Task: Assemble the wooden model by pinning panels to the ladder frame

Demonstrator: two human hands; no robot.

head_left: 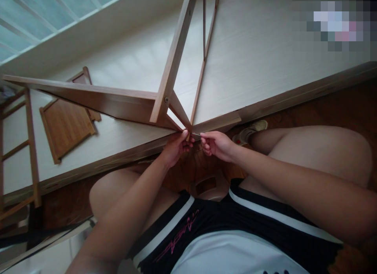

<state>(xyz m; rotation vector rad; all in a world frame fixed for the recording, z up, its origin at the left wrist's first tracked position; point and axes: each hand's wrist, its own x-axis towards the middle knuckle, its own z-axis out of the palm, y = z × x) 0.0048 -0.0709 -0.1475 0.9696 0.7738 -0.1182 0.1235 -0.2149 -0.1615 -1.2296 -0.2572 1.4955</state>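
Note:
A wooden rack frame (118, 99), with a long side board and slim upright bars, rests on a pale ledge. My left hand (176, 146) is closed around the near lower end of a wooden bar (188, 135), thumb on top. Close by on the right, my right hand (216, 144) pinches a thin metal rod (196, 134) that points left at the bar's end. Whether its tip sits in a hole is too small to tell. A screw head (166, 100) shows on the nearer upright bar (173, 65).
Loose wooden panels (69, 124) lie on the ledge (265, 65) at left. Another ladder-like wooden frame (32, 148) stands at the far left. Below are a plastic stool (210, 187) and brown floor (332, 105). A barred window (55, 18) is at upper left.

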